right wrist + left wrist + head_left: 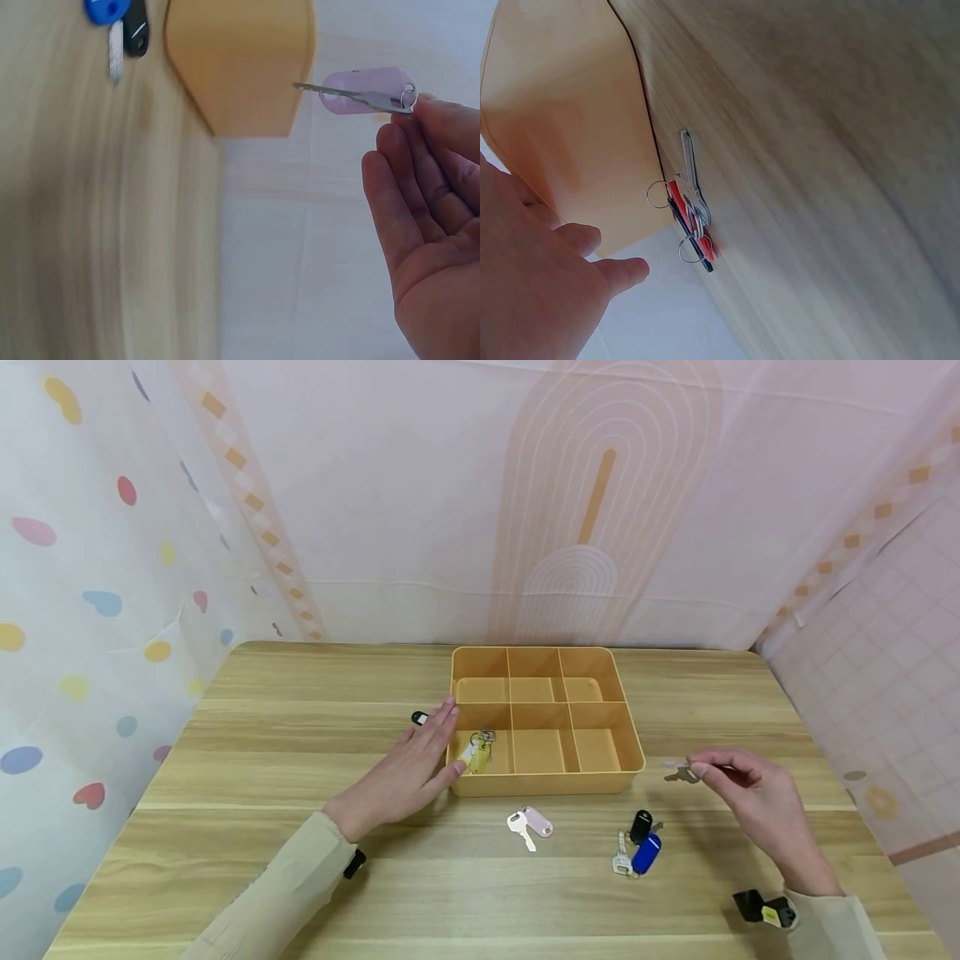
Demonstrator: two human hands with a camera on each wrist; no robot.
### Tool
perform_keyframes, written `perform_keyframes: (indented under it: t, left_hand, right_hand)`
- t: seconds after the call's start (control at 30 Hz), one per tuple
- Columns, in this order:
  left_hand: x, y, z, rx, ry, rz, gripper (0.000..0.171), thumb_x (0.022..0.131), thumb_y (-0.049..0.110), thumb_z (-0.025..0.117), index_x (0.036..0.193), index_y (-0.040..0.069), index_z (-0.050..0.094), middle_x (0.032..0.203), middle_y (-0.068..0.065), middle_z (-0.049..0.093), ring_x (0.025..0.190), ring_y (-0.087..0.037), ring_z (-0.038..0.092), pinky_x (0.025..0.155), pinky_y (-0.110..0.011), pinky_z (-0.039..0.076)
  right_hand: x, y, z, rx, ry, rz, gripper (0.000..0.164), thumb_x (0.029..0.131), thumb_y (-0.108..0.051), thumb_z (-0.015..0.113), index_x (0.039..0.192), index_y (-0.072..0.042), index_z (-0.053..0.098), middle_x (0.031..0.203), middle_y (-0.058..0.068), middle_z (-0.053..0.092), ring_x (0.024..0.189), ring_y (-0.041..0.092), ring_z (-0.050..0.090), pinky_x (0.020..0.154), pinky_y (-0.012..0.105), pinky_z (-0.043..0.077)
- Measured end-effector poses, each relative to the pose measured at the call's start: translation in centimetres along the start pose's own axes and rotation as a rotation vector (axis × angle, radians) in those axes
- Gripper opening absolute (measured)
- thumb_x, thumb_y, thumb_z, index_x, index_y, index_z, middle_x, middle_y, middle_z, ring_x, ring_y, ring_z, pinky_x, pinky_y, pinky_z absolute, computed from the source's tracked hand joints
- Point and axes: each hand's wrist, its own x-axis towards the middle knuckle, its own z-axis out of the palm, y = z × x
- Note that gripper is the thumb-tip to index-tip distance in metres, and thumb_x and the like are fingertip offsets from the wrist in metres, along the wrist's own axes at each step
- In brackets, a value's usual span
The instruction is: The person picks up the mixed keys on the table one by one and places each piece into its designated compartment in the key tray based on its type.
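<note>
My right hand (pixel 761 802) pinches a key (pixel 360 96) by its ring between thumb and finger, to the right of the divided box (pixel 555 785). A pale pink tag (pixel 367 82) hangs on the same ring. With its fingers fairly straight, my left hand (pixel 405 772) rests at the box's left rim. In the front left compartment lie yellow key tags (pixel 477 755) with metal rings. On the table before the box is another key (pixel 521 828) with a pink tag (pixel 538 821).
Right of that key lie keys with a black tag (pixel 641 827) and a blue tag (pixel 647 855). Left of the box, partly behind my left hand, are keys with a red tag (pixel 682 196) and a black tag (pixel 419 717). Patterned cloth (pixel 405 510) hangs behind the table.
</note>
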Motion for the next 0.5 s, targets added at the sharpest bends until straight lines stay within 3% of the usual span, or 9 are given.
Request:
perform_keyframes:
  t: [0.27, 0.5]
  left_hand:
    - [0.0, 0.0, 0.0, -0.003, -0.005, 0.0, 0.077, 0.112, 0.051, 0.031, 0.165, 0.003, 0.003, 0.173, -0.009, -0.005, 0.159, -0.03, 0.005, 0.123, -0.061, 0.016]
    - [0.1, -0.2, 0.2, 0.002, 0.006, 0.011, 0.077, 0.112, 0.051, 0.03, 0.165, 0.002, 0.002, 0.173, -0.01, -0.005, 0.159, -0.033, 0.006, 0.123, -0.061, 0.018]
  right_hand:
    - [0.2, -1.5, 0.5, 0.101, 0.024, -0.007, 0.014, 0.095, -0.006, 0.076, 0.107, 0.001, 0.078, 0.097, -0.017, 0.074, 0.086, -0.004, 0.068, 0.073, 0.012, 0.055]
    - [0.6, -2.8, 1.4, 0.18, 0.026, -0.03, 0.013, 0.094, -0.002, 0.076, 0.106, 0.003, 0.077, 0.096, -0.015, 0.075, 0.085, 0.0, 0.069, 0.074, 0.014, 0.056]
